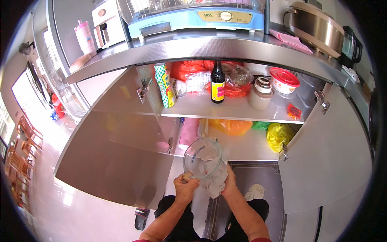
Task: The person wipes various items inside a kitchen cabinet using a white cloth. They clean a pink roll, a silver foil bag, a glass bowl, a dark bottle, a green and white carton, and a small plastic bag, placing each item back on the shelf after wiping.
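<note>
Between my knees and the lower shelf I hold a clear glass jug (196, 159) with dark print on its wall, tilted with its round mouth facing up. At its near left side, my left hand (186, 188) is closed on the jug. A whitish cloth (213, 188) hangs in folds along the jug's near right side and bunches beneath it. My right hand (230, 183) grips the cloth against the glass from the right; its fingertips are hidden behind cloth and jug. Through the glass, pale cloth-like folds show, but whether they lie inside or behind it I cannot tell.
Cabinet doors stand open at left (117, 141) and right (326, 157). The upper shelf (234, 111) carries a dark bottle (218, 86), a green-checked canister (164, 86) and a red-lidded tub (284, 80). Below lie a yellow bag (279, 136) and an orange bag (231, 126). The metal counter edge (201, 50) juts above.
</note>
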`<action>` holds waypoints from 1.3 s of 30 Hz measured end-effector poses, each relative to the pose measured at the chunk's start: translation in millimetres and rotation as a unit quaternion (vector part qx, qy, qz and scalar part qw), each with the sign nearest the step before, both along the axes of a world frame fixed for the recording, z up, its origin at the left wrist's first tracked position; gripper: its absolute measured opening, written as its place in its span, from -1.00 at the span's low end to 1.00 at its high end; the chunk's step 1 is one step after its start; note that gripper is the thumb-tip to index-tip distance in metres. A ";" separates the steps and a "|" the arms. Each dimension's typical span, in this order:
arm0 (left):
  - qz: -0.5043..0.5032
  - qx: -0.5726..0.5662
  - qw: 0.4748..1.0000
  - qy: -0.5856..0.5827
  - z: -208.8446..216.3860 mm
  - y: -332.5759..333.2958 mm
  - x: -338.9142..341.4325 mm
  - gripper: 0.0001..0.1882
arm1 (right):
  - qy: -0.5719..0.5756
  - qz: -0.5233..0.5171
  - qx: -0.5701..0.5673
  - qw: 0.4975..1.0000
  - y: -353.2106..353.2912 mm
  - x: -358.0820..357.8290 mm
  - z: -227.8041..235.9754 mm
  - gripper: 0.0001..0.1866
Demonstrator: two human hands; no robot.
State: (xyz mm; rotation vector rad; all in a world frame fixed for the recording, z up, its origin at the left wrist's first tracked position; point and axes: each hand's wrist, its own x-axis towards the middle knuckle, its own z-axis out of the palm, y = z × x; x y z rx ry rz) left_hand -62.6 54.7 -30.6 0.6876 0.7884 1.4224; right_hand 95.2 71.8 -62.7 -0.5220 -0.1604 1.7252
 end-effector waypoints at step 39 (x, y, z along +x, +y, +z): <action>-0.105 -0.058 0.972 0.201 -20.4 -19.9 45.9 -0.63 | -0.865 0.198 0.257 0.382 -115.3 34.4 31.4 -0.75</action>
